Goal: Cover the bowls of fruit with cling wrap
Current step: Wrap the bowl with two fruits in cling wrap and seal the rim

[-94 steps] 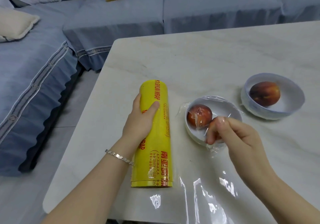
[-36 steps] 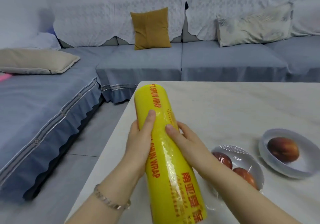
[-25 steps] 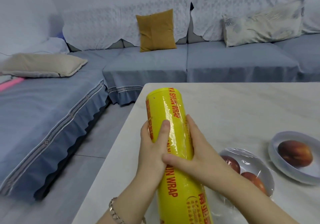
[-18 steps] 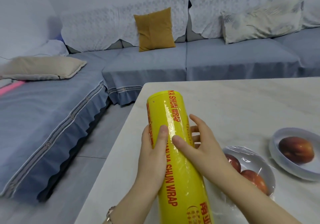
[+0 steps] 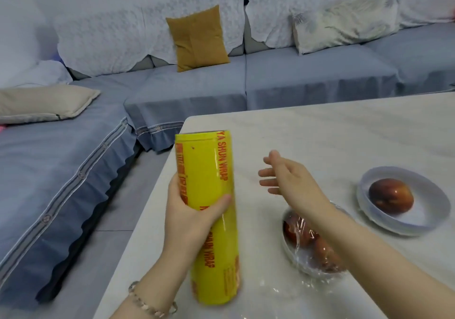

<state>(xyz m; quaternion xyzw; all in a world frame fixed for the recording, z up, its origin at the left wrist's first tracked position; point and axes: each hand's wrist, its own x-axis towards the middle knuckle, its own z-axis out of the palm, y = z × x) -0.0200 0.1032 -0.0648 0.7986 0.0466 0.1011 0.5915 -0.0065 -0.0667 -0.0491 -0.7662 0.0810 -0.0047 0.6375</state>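
My left hand (image 5: 190, 216) grips a big yellow roll of cling wrap (image 5: 209, 210), held up above the left part of the marble table (image 5: 344, 131). To the right of the roll my right hand (image 5: 288, 178) hovers with fingers spread and holds nothing. Under my right forearm sits a white bowl (image 5: 293, 259) with two red fruits, covered by crinkled film. Further right an uncovered white bowl (image 5: 374, 215) holds one red fruit (image 5: 391, 199).
A loose clear sheet of film (image 5: 273, 294) lies on the table near the front edge. The table's left edge (image 5: 147, 207) drops to a grey floor. A blue-grey sofa with a mustard cushion (image 5: 198, 39) wraps round the back and left.
My right hand has let go of the roll and moved off to the right with its fingers spread. My left hand keeps its grip, and the roll has turned a little.
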